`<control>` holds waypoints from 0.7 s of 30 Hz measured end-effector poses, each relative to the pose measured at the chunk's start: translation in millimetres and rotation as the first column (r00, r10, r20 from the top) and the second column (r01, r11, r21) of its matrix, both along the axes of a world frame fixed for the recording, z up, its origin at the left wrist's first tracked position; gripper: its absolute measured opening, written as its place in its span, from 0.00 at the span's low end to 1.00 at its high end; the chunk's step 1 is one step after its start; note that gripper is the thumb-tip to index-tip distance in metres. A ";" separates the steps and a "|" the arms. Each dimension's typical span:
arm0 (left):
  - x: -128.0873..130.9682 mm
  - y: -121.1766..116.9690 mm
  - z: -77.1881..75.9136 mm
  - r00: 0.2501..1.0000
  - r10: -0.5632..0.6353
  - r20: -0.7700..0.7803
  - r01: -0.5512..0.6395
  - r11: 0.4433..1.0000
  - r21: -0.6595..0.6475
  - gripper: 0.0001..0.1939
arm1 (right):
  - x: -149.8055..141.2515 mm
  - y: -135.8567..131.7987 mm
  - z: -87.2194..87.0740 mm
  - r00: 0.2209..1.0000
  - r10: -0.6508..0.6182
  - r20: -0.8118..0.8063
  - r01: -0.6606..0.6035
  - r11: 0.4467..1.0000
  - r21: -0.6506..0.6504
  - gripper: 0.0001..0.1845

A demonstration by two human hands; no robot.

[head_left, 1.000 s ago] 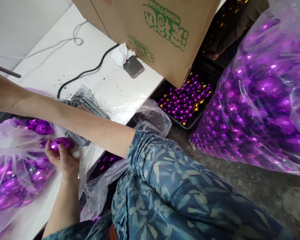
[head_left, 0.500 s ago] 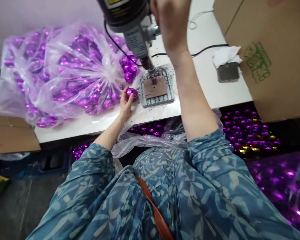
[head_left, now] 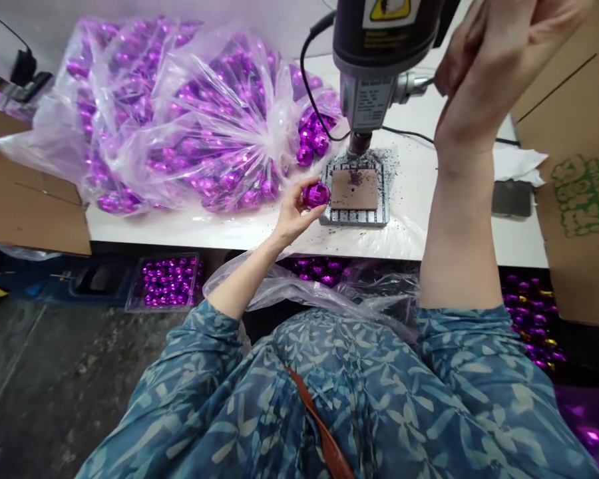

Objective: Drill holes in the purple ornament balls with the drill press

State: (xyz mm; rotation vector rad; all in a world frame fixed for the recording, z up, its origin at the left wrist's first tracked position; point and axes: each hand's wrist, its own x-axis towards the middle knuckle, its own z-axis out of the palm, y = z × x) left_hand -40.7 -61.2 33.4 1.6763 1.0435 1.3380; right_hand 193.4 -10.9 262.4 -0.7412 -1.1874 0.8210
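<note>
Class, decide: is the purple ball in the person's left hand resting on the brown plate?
No, the left hand holds the ball beside the brown plate, not on top.

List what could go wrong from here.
The left hand holds a shiny, rounded purple ball, which might slip out.
That hand is close to the drill-like machine, so straying under its spindle could injure it.
Dark bits on the brown plate might scratch the ball if it touches them.
</note>
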 end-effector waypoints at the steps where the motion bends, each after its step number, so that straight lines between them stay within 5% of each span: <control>1: 5.5 1.1 2.4 0.997 0.015 0.079 -0.007 0.995 -0.097 0.39 | 0.8 2.1 -3.1 0.999 -0.033 0.016 0.032 0.997 0.065 0.32; 5: 26.5 9.9 24.1 0.885 0.213 0.413 0.035 0.856 -0.516 0.24 | 1.5 9.8 -12.0 0.993 -0.107 0.046 0.098 0.983 0.157 0.59; 10: 43.4 21.4 45.0 0.746 0.283 0.602 0.246 0.724 -0.645 0.18 | 2.0 9.5 -14.5 0.982 -0.163 0.090 0.150 0.978 0.142 0.65; 14: 45.4 26.4 41.2 0.769 0.252 0.588 0.212 0.768 -0.605 0.24 | 2.2 9.9 -12.3 0.978 -0.192 0.085 0.181 0.975 0.128 0.67; 21: 39.6 29.2 17.7 0.863 0.337 0.375 -0.146 0.879 -0.454 0.24 | 3.9 3.4 -10.4 0.989 -0.130 0.067 0.125 0.990 0.069 0.72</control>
